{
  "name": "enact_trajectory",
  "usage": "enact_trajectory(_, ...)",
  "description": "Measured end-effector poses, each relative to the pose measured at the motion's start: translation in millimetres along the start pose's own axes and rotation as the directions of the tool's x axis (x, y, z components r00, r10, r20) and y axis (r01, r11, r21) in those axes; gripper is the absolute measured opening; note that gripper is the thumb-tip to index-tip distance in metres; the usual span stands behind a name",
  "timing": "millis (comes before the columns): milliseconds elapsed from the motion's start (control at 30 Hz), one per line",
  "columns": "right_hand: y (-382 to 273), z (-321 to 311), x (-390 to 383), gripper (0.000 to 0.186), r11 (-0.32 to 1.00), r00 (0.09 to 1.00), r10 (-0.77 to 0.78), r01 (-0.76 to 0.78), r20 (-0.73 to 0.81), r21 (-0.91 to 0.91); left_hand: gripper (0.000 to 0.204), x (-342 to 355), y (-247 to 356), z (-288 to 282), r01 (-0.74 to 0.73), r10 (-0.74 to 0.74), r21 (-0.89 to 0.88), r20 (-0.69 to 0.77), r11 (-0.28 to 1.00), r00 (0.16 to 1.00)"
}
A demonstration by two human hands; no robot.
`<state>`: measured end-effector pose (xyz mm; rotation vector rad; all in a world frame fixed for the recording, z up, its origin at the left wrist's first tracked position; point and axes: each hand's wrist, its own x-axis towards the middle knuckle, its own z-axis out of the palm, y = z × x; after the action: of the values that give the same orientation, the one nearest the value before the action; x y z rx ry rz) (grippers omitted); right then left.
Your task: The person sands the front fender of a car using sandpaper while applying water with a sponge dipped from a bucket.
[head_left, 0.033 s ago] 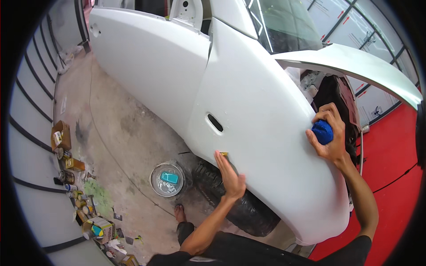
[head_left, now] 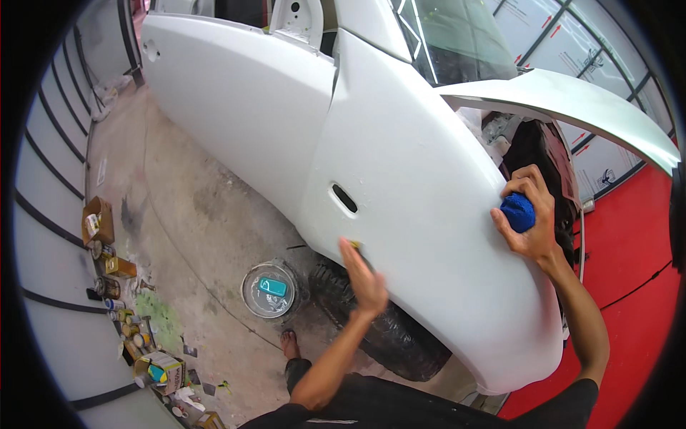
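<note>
My left hand (head_left: 366,282) lies nearly flat against the white fender (head_left: 421,179) by the wheel arch edge, smeared by motion. Under its fingertips shows a small yellow piece (head_left: 354,244), which looks like sandpaper; most of it is hidden. On the fender's upper edge rests my right hand (head_left: 534,222), fingers curled round a bunched blue cloth (head_left: 518,212). Between the hands and the door is an oval slot (head_left: 344,198) in the fender, with wet-looking droplets near it.
A water bucket (head_left: 246,293) with a teal block (head_left: 273,287) stands on the floor left of the dark tyre (head_left: 389,332). Tins and boxes (head_left: 121,267) line the left wall. The white door (head_left: 236,93) adjoins the fender; a raised panel (head_left: 564,96) juts out right.
My left hand has slid slightly left along the fender with the yellow piece and is more blurred. The right hand and blue cloth keep their place on the fender.
</note>
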<state>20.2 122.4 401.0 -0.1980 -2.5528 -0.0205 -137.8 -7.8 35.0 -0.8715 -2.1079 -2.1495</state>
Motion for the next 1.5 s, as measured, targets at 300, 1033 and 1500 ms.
enact_trajectory(300,-1.8,0.4,-2.0,0.028,0.999,1.000,0.016,-0.017,-0.017,-0.047,0.089,-22.3,18.4,1.5,-0.136,0.136,0.028,0.000,0.990,0.991)
enact_trajectory(1033,-0.1,1.7,-1.9,0.028,0.998,0.999,0.039,-0.040,-0.025,-0.039,0.094,-14.4,1.8,-2.7,-0.137,0.136,0.028,0.034,0.990,0.990)
enact_trajectory(1500,-0.2,0.9,0.6,0.028,1.000,1.000,0.021,-0.021,-0.017,-0.023,0.082,16.0,-19.9,-5.0,-0.002,0.002,-0.003,-0.018,1.000,1.000)
